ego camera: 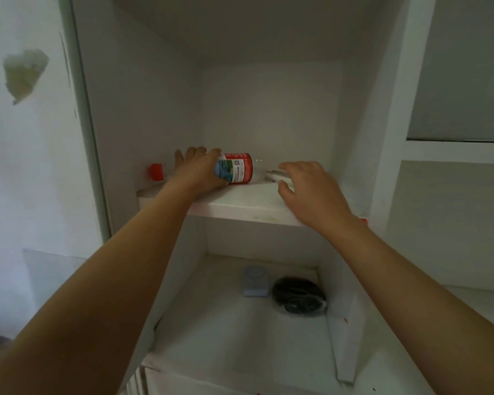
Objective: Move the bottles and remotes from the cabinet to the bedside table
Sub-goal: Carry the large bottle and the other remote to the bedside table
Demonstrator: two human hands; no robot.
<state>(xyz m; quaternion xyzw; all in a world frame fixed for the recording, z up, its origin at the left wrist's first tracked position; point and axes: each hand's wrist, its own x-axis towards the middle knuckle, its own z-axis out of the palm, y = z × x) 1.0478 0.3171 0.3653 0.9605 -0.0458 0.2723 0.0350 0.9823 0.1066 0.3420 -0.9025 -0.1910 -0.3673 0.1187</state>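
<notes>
- White painted cabinet (143, 115) stands open, with an upper shelf (240, 205) and a lower compartment beneath it.
- Left hand (201, 169) is wrapped around a clear plastic bottle with a red, white and blue label (236, 168), which lies on its side on the upper shelf.
- A second clear bottle with a red cap (157, 172) lies on the same shelf, just left of that hand, against the cabinet's side wall.
- Right hand (311, 189) is spread open with curled fingers, just over a white remote (274, 175) lying on the shelf; whether it touches the remote is unclear.
- In the lower compartment sit a pale blue boxy object (255, 282) and a dark bundle in clear wrap (298, 296), side by side.
</notes>
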